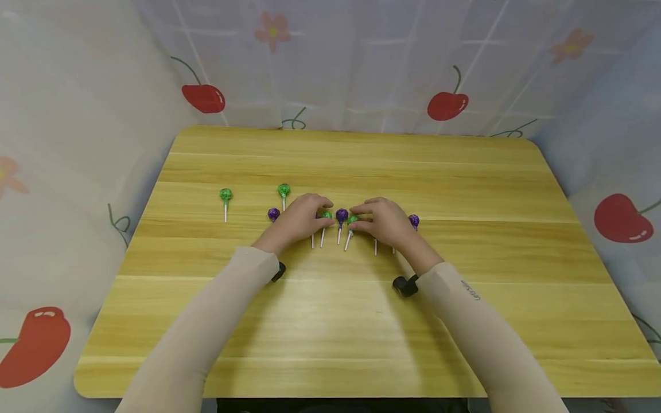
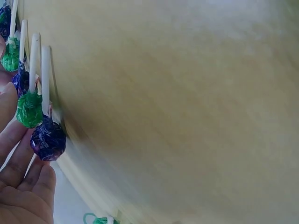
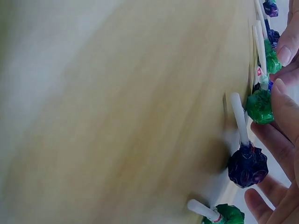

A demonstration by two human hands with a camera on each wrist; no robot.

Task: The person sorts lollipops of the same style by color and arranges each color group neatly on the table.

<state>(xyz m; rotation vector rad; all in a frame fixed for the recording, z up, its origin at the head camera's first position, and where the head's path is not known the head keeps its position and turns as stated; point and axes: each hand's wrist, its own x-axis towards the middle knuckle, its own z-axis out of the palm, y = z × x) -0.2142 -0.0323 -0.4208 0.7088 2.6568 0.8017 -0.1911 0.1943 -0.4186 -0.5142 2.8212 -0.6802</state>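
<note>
While the left hand (image 1: 302,217) pinches one green lollipop (image 2: 29,112), the right hand (image 1: 384,221) pinches a second green lollipop (image 3: 260,108) — both on the wooden counter (image 1: 475,183), a purple lollipop (image 1: 342,215) lying between them.

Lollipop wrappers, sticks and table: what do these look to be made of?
Green wrapper: probably thin plastic film or foil, crinkled, with shiny highlights.
Purple wrapper: seemingly the same, creased and glossy.
White stick: smooth; plastic or rolled paper, can't tell which.
Table: wood or wood-look laminate, by its grain streaks and soft sheen.
</note>
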